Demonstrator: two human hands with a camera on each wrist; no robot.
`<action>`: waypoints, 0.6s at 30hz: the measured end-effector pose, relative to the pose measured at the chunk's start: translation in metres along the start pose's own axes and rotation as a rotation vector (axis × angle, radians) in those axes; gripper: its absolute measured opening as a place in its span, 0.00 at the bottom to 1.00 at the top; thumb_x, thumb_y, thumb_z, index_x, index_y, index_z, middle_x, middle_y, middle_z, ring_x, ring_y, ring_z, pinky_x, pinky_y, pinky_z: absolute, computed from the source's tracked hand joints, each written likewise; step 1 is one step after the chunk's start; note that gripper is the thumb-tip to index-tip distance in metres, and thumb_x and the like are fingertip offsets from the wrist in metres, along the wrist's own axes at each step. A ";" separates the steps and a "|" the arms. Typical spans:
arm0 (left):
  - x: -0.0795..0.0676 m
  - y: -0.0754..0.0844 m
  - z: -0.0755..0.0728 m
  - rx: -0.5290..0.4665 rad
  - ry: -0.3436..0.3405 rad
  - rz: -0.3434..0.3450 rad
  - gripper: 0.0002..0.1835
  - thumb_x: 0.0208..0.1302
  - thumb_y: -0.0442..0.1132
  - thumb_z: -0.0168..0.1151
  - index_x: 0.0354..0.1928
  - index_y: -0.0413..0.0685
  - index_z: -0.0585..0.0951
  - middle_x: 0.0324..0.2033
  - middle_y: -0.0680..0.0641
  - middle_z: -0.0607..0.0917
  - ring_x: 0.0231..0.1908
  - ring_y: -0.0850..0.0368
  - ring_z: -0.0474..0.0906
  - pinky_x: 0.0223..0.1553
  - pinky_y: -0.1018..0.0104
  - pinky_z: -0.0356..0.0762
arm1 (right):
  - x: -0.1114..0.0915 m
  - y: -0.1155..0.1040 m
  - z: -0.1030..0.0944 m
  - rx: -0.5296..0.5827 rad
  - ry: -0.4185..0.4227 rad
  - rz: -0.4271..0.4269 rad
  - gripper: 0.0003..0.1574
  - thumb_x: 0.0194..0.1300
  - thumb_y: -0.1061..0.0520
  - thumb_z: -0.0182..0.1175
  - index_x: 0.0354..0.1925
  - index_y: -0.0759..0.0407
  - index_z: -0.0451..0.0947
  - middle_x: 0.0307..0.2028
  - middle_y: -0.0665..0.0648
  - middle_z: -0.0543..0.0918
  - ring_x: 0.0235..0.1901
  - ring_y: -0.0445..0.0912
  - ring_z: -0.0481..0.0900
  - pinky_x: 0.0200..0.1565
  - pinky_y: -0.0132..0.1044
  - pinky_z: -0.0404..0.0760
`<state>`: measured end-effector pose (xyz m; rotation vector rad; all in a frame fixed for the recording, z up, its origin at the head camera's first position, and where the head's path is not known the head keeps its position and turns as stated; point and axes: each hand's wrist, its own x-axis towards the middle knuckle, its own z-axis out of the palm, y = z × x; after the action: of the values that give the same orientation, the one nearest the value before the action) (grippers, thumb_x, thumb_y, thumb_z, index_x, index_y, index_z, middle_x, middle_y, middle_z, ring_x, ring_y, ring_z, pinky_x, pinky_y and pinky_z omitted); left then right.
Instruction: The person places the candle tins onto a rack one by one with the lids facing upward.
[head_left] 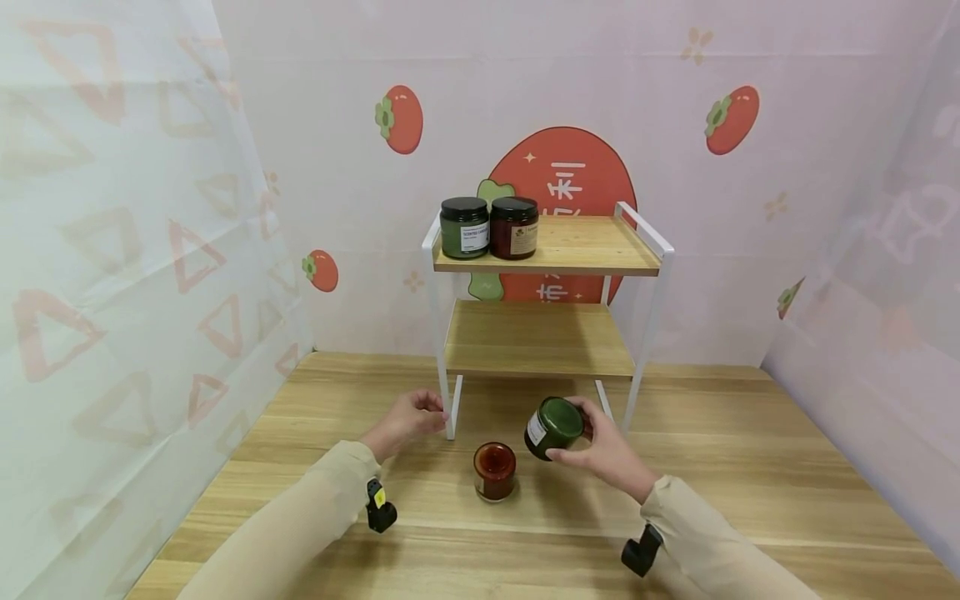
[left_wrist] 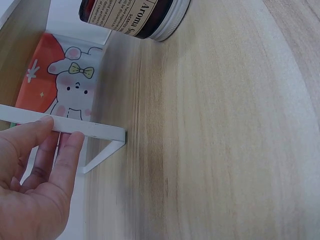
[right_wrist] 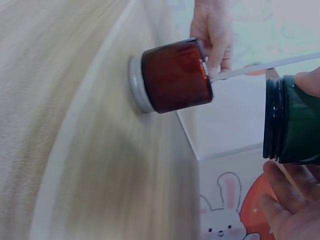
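My left hand point(head_left: 407, 423) pinches the front left leg point(left_wrist: 97, 130) of a white-framed wooden shelf rack near its foot, thumb on one side and fingers on the other. My right hand point(head_left: 606, 454) grips a dark green glass candle jar point(head_left: 558, 423) above the table. The jar is tilted, its glass bottom upward and its black lid point(right_wrist: 273, 119) toward the table. Between the hands, an amber-red candle jar point(head_left: 494, 471) stands upside down on its silver lid point(right_wrist: 139, 84). In the left wrist view its label point(left_wrist: 125, 15) reads "Aroma".
On the rack's top shelf point(head_left: 585, 242), a green jar point(head_left: 465, 229) and a dark red jar point(head_left: 513, 229), both black-lidded, stand side by side at the left. Below it is a middle shelf point(head_left: 540, 337). The rack stands on a wooden table point(head_left: 750, 467) before a patterned backdrop point(head_left: 337, 167).
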<state>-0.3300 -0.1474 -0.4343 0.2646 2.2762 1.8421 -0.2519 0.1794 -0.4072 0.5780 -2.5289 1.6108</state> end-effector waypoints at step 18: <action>-0.002 0.002 0.000 -0.002 0.004 0.001 0.10 0.61 0.26 0.63 0.42 0.34 0.73 0.34 0.46 0.77 0.35 0.58 0.79 0.45 0.60 0.84 | 0.002 -0.010 -0.008 0.007 0.021 -0.044 0.45 0.51 0.62 0.74 0.64 0.66 0.64 0.56 0.64 0.76 0.54 0.49 0.75 0.55 0.31 0.76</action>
<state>-0.3283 -0.1473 -0.4327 0.2621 2.2772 1.8467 -0.2512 0.1823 -0.3947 0.6090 -2.4792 1.6027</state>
